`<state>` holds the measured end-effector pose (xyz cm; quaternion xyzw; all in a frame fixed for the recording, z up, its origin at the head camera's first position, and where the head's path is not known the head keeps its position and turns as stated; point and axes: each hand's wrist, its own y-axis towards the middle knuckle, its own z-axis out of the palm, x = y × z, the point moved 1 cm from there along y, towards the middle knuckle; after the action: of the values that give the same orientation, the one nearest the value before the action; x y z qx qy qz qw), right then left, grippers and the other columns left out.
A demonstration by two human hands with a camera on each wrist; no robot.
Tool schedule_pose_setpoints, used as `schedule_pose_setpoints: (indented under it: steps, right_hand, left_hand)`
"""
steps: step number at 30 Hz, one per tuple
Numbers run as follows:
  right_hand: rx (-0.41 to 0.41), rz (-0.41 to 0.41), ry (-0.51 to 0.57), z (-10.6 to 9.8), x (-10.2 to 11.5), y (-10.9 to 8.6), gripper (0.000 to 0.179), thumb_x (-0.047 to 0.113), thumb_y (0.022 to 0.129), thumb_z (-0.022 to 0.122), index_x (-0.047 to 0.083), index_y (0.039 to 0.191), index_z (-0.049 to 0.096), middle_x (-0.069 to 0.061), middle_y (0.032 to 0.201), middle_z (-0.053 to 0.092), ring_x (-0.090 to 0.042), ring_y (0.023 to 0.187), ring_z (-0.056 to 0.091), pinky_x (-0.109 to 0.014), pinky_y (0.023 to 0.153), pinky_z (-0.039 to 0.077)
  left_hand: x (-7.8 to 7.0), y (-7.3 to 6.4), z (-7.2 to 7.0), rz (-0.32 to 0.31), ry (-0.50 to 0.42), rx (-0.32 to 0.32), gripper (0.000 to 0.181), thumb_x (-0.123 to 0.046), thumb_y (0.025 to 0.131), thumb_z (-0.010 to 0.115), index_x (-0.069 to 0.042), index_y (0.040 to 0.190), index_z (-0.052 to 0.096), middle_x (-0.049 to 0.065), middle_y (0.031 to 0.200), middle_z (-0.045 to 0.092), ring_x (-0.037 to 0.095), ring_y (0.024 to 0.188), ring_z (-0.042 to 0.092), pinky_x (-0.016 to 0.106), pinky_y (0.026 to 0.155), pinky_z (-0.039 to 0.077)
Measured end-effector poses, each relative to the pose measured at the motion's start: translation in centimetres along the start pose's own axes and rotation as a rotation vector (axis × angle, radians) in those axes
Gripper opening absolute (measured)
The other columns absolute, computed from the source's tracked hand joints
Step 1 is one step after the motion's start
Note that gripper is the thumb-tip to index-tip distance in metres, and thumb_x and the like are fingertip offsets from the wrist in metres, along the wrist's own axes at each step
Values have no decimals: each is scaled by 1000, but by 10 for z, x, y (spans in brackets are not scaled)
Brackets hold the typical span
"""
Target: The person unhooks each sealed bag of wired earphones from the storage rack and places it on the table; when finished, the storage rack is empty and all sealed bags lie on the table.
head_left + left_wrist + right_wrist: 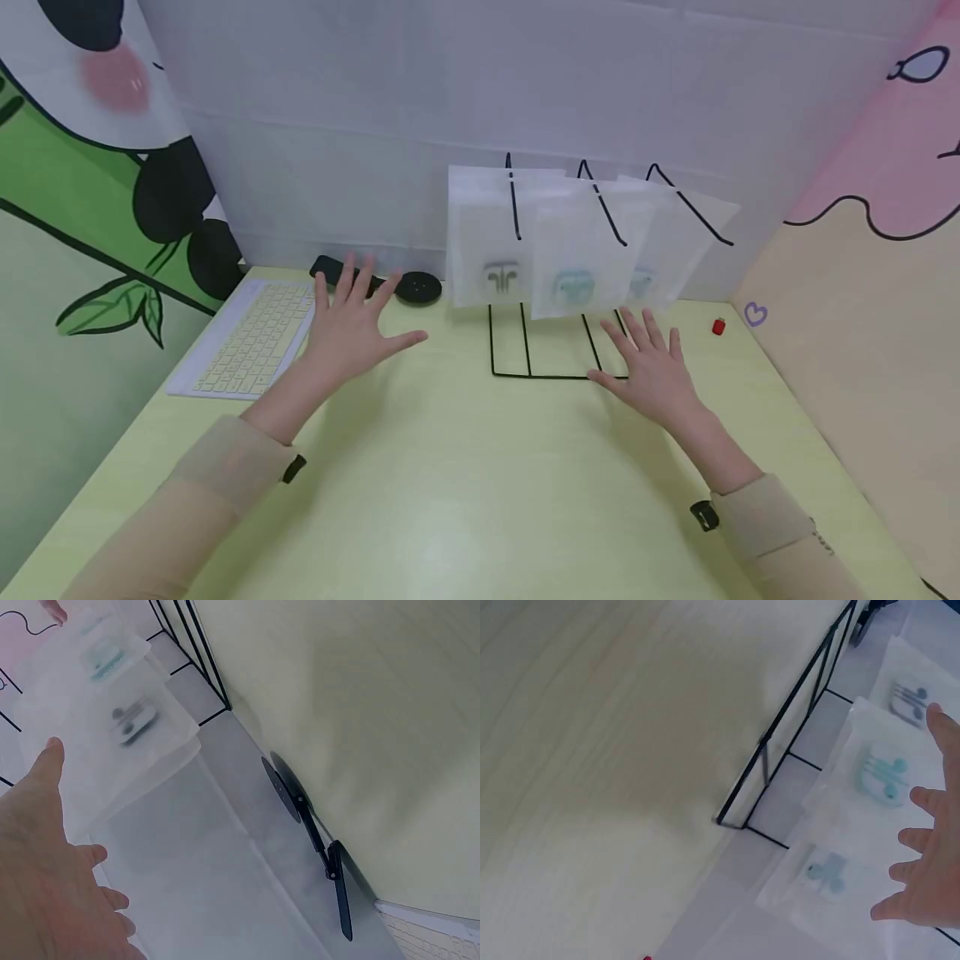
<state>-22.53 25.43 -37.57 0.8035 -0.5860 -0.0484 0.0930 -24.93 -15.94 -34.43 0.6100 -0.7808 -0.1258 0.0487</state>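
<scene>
**Three hooks (514,204) on a wire rack (547,377), hung with bags (577,242)**

Left to right: a keyboard (251,342) lies along the left edge of the table (450,467), by its far left corner. The left hand (348,329), palm down, fingers spread wide, holds nothing; in the head view it overlaps a black stand (418,288) at the far edge. Right of the middle of that edge stands the rack; earphones (501,277) show through its bags. The right hand (652,371), likewise spread and empty, is before the rack's base; contact cannot be told. A small red object (718,327) lies near the far right corner. Handling note (judgement): any bag is best pinched at its top beside the hook and slid straight along the wire, with the other hand steadying the base, since so slender a frame could tip or drag.
</scene>
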Motion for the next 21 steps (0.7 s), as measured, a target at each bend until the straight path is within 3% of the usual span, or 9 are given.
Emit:
schedule_pose_setpoints:
  steps: [6,10,16,21]
  right_hand:
    - [55,30,36,16,-28,1,83,60,86,55,18,150,25,-14,158,10,-36,144,-4,-68,107,3]
    - [113,32,60,27,-42,0,84,56,85,60,16,150,25,-15,158,10,-39,144,-2,-69,106,6]
    - [188,29,86,44,-64,3,91,56,83,63,11,151,22,-19,156,11,-45,141,5,-70,104,15]
    - [247,13,168,58,-84,10,101,55,80,66,4,151,15,-24,155,10,-50,139,8,-67,105,17]
  left_hand:
    - [-4,26,0,20,-13,-34,101,-86,74,35,-32,152,3,4,156,-19,24,142,-22,56,110,-15]
    - [-8,41,2,29,-67,-61,102,-83,75,42,-31,152,0,3,157,-18,25,143,-19,57,112,-9]
    - [-21,61,11,34,-229,-142,107,-73,75,57,-24,153,3,8,159,1,28,146,-6,56,114,0]
    - [-33,76,22,48,-420,-300,106,-61,74,70,-22,153,12,7,155,21,25,145,13,50,116,3]
